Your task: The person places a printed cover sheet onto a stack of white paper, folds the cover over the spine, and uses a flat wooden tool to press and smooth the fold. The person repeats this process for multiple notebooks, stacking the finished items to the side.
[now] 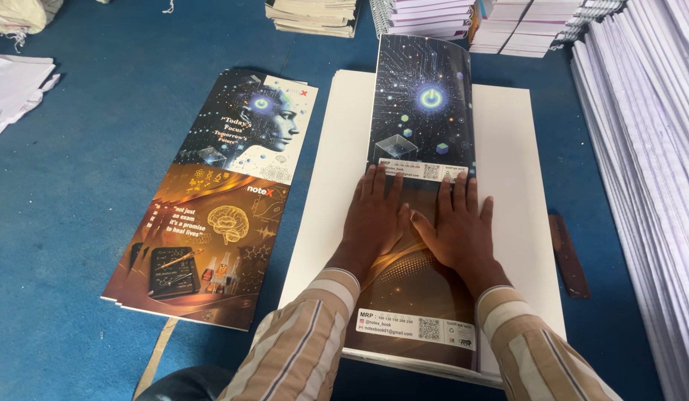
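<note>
A long glossy printed cover sheet (422,111), dark blue on its far half and brown on its near half, lies on a stack of white paper (511,186). My left hand (374,219) and my right hand (457,226) press flat on the sheet's middle, side by side, thumbs nearly touching, fingers pointing away from me. The far end of the sheet curls up slightly. Both wrists wear striped tan sleeves.
A pile of similar printed covers (218,200) lies to the left on the blue floor cloth (77,193). A brown strip tool (569,256) rests right of the stack. Tall white paper stacks (649,148) line the right; notebook piles (433,15) sit at the back.
</note>
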